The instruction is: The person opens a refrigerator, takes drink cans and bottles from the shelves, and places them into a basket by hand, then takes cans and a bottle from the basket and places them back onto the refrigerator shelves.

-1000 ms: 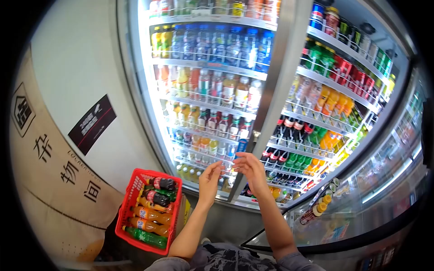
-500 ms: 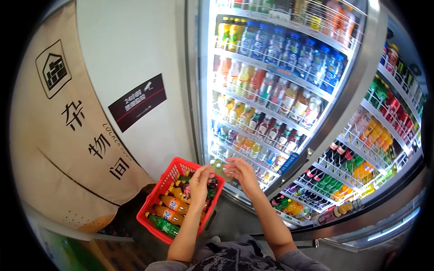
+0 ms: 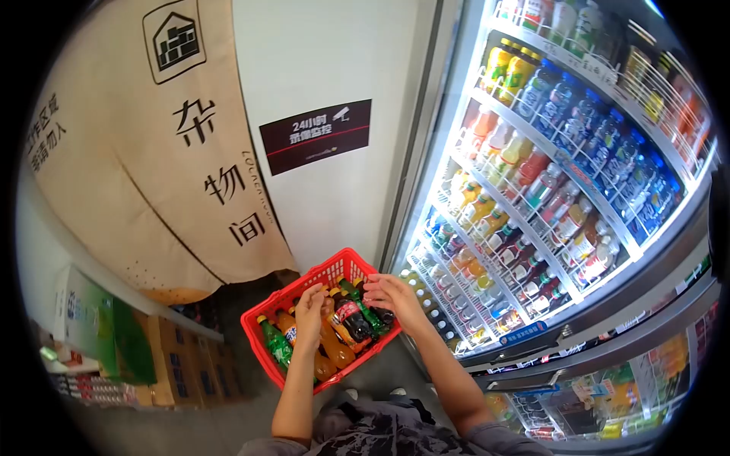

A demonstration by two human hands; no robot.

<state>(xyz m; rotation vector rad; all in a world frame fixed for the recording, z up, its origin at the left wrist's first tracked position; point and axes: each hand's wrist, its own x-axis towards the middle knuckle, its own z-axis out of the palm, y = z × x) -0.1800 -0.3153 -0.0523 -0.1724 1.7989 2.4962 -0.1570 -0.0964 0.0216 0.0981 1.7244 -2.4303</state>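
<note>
A red plastic basket (image 3: 268, 349) stands on the floor in front of me, with several drink bottles lying in it. Among them are a green soda bottle (image 3: 275, 343) at the left, orange soda bottles (image 3: 335, 346) in the middle and a dark cola bottle (image 3: 352, 318) towards the right. My left hand (image 3: 309, 310) is above the basket's middle, fingers loosely bent and nothing visible in them. Over the basket's right side is my right hand (image 3: 392, 299), its fingers apart and nothing visible in them. Neither hand visibly grips a bottle.
To the right rises a lit drinks fridge (image 3: 532, 175) with bottles on several shelves. A beige curtain (image 3: 152, 205) hangs at the left beside a white wall (image 3: 327, 205) with a dark sign (image 3: 316, 137). Cardboard boxes (image 3: 179, 357) are stacked at lower left.
My view has turned left, so the fridge shifts right and the boxes come into sight. Both hands remain raised near the basket, now farther over it.
</note>
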